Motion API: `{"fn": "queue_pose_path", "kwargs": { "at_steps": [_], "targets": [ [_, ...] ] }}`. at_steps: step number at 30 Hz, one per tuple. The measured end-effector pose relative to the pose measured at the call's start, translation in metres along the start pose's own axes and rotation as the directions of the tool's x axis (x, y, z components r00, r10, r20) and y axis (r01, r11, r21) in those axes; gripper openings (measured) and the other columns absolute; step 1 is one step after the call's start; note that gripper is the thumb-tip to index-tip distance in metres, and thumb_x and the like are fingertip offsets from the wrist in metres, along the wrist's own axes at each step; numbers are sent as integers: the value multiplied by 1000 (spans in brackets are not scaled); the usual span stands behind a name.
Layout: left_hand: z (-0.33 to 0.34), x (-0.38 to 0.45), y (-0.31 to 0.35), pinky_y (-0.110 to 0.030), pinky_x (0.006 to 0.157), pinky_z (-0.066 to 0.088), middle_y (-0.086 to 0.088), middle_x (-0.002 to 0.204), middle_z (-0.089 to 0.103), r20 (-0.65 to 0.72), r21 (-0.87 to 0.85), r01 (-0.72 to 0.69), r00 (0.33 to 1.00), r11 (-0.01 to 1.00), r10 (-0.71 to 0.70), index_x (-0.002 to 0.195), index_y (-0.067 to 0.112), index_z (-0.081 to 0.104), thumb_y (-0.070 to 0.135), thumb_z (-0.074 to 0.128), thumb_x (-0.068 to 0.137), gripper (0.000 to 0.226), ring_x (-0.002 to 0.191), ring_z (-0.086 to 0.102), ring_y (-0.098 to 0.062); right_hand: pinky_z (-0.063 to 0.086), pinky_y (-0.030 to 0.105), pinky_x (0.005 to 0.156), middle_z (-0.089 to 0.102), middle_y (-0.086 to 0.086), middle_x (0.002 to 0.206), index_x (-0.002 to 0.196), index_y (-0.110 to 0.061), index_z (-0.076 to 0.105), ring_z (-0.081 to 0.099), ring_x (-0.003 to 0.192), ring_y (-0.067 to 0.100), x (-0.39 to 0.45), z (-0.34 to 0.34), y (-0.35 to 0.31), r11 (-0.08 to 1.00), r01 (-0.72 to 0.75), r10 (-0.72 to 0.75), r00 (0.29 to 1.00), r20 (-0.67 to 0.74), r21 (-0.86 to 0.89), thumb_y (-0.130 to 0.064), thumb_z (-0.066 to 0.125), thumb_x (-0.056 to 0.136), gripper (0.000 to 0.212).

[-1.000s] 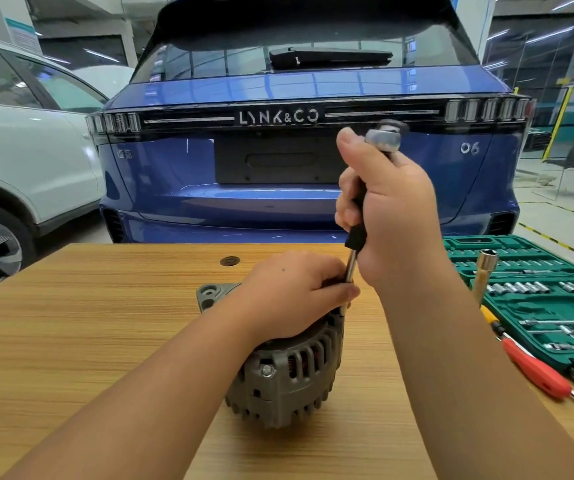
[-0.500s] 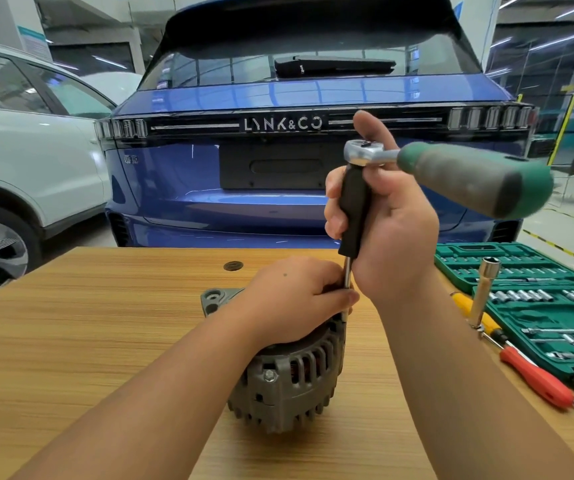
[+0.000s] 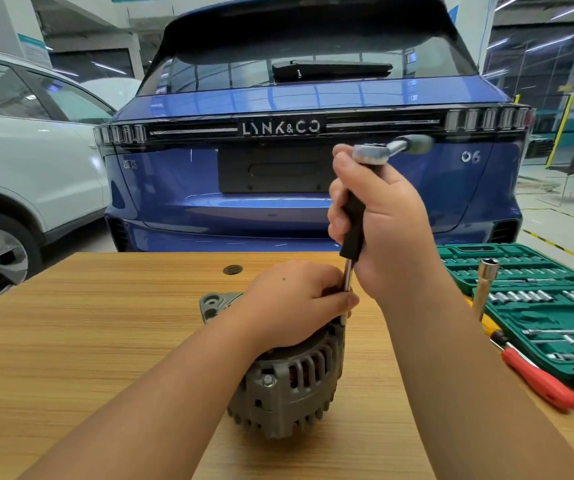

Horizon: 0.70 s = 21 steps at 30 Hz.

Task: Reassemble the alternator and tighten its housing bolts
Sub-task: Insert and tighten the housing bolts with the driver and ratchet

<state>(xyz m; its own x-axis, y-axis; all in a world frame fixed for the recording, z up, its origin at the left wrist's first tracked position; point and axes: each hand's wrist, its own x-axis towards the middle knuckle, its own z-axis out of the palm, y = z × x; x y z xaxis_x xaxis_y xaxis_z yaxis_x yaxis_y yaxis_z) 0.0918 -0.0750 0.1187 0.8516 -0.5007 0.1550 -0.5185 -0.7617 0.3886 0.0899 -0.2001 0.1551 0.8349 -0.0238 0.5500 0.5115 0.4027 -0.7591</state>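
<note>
Head view, looking forward and down. Sitting upright on the wooden table (image 3: 71,341), near its middle: a grey alternator (image 3: 289,386), vented housing facing the camera, one housing bolt (image 3: 269,380) showing low on its side. Covering the top of the alternator: the left hand (image 3: 292,303), fingers curled down around the housing and steadying it. Standing upright at the alternator's right rim: a slim extension bar (image 3: 352,233) with a black grip, its lower tip hidden behind the left thumb, probably seated on a bolt. Gripping that black section: the right hand (image 3: 385,230), fingers wrapped tightly. Capping the bar: a ratchet wrench (image 3: 379,152), handle blurred and pointing right. Lying at the table's right edge: an open green socket case (image 3: 538,306), a red screwdriver (image 3: 538,382) and an upright socket tube (image 3: 484,289). Parked behind the table: a blue car (image 3: 278,188), and a white car (image 3: 19,161) to the left.
</note>
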Motion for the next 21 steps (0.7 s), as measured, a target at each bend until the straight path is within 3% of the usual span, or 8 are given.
{"fn": "queue_pose_path", "kwargs": {
  "at_steps": [2,6,10,13,15,18,21],
  "targets": [
    [1,0,-1,-44,88,55,11,99,72,-7,-7,-1,1000,1000,1,108,31,69,48,49,102,26,92,65,-9,40,22,51,55,-1,72,113,-24,62,44,57,12,-1,0,5,998,48,-49,999,16,34,-9,61,98,21],
    [1,-1,-1,-44,87,55,11,97,72,-16,-11,-7,1000,1000,7,108,32,70,48,49,102,27,91,65,-8,41,24,50,54,1,77,118,-36,62,44,59,14,-6,6,11,958,283,-283,959,-5,-41,-1,58,97,42],
    [1,-3,0,-46,88,54,11,98,73,-27,-23,-22,999,1000,21,107,31,71,46,50,103,26,93,65,-10,36,26,48,52,7,84,110,-44,69,38,56,17,-5,7,13,968,250,-250,968,19,-8,2,53,98,50],
    [0,-3,0,-45,88,54,10,98,72,-23,-10,-22,999,1000,22,105,30,70,45,50,102,25,95,65,-11,38,26,54,52,17,99,117,-32,69,44,64,19,-5,1,11,975,140,-151,987,53,172,-18,40,98,38],
    [0,-2,-1,-45,89,54,10,99,72,-23,-8,-18,1000,1000,18,105,30,70,46,51,102,25,96,65,-11,41,26,61,48,20,106,124,-22,64,46,71,20,-4,-2,8,973,81,-101,991,85,216,-38,37,93,44],
    [0,-2,-3,-45,88,53,10,99,72,-26,-12,-27,999,1000,26,105,30,70,47,51,101,26,95,64,-11,43,23,54,52,15,93,116,-21,64,54,61,14,-2,1,2,987,30,-42,997,70,159,-52,44,91,45],
    [0,-2,-1,-43,88,54,12,98,70,-12,7,-27,1000,1000,27,107,33,69,50,49,101,27,93,63,-8,36,23,47,54,2,69,88,-17,64,44,52,13,-5,4,-2,996,92,-92,994,-59,0,-43,62,93,27]
  ]
}}
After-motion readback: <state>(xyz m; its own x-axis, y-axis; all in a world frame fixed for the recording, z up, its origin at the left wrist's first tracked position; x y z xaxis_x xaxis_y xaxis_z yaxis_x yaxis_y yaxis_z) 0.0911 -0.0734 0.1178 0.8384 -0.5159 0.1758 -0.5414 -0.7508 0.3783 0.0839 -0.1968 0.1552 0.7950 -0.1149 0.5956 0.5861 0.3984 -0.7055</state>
